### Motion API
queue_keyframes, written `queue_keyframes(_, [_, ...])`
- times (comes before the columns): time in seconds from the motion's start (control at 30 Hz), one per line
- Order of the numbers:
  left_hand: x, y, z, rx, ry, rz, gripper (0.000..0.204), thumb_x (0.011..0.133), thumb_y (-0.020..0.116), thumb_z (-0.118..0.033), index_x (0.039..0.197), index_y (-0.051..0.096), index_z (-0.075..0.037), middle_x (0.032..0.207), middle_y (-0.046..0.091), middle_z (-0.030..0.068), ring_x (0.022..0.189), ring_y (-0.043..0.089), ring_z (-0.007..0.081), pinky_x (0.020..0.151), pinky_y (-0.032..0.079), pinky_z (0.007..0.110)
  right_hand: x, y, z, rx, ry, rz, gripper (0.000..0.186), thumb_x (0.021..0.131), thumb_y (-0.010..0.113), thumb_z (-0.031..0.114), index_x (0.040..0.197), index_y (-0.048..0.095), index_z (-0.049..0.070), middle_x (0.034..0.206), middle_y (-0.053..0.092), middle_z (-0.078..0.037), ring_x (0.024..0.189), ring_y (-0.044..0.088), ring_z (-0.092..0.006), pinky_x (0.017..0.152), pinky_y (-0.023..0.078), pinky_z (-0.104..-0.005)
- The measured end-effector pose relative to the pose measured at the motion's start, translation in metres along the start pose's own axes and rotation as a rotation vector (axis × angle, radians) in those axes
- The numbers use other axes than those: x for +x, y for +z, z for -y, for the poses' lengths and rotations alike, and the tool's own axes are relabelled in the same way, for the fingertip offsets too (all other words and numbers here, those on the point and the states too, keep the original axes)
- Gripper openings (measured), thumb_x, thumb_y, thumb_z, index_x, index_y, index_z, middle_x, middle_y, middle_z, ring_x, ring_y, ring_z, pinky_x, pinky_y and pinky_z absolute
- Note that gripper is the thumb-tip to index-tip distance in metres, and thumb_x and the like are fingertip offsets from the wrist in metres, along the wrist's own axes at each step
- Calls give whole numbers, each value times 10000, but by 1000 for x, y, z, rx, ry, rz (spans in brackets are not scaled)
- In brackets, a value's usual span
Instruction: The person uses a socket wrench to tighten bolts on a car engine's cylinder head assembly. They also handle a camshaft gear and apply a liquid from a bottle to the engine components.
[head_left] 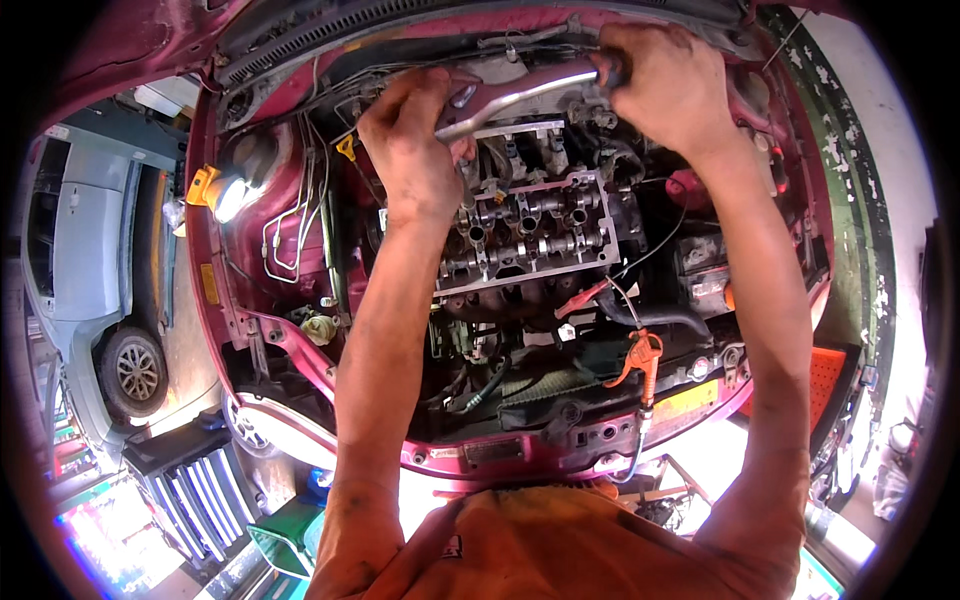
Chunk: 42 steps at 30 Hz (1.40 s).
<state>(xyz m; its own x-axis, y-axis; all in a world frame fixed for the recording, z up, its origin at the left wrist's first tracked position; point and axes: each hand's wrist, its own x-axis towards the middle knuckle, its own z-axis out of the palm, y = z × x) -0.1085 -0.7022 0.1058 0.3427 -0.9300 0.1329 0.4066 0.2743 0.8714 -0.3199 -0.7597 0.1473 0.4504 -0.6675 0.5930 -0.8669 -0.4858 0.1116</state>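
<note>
A silver wrench [525,92] lies slantwise over the far side of an opened engine. My left hand [412,140] is closed round its left end, thumb and fingers about the head. The far right end, with a dark grip, sits in my right hand [668,85], its fingers wrapped round it. Below my left hand a thin shaft [467,190] seems to run down toward the cylinder head [530,225], where camshafts and round bores lie exposed. Its lower end is hard to make out.
A lit yellow work lamp [215,192] hangs on the left fender. An orange air blow gun [640,365] with a hose rests at the front of the bay, near a black radiator hose [670,318] and the battery [705,268]. A grey vehicle [95,240] stands at left.
</note>
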Motion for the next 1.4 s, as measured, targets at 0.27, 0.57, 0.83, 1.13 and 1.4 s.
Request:
queue_keyframes(0.27, [-3,-8,17,-9,-77,81,207,907,591,-152,884,634,50,639,588,96,382,372,111,425,392,303,-21,-8,6,46,104,166,172,859,630,251,882,645,81,802,667,-144,814,651,-365,722,500,-475])
queue_keyframes(0.57, [-33,7,21,122,77,-13,255,923,599,-169,1033,674,48,759,630,84,499,488,126,586,539,325,20,32,-4,-19,-246,-335,205,803,641,256,929,687,102,932,690,-133,940,654,-337,851,505,-463])
queue_keyframes(0.83, [-25,-5,26,32,24,-82,245,929,551,-177,959,647,46,561,519,76,404,360,128,476,404,339,31,23,-12,77,-154,249,233,786,593,293,834,716,101,888,705,-145,924,669,-332,817,520,-465])
queue_keyframes(1.13, [-26,0,22,29,-2,-94,234,932,531,-174,959,600,48,574,515,92,387,343,140,464,368,349,27,22,-10,48,-135,272,265,777,603,308,878,724,95,934,711,-141,957,665,-323,821,516,-464])
queue_keyframes(1.4, [-25,-6,23,27,-11,-50,207,926,521,-161,958,592,32,559,504,98,388,347,147,463,360,343,30,10,-3,66,-83,377,258,771,629,303,894,727,98,894,706,-152,914,668,-334,794,516,-471])
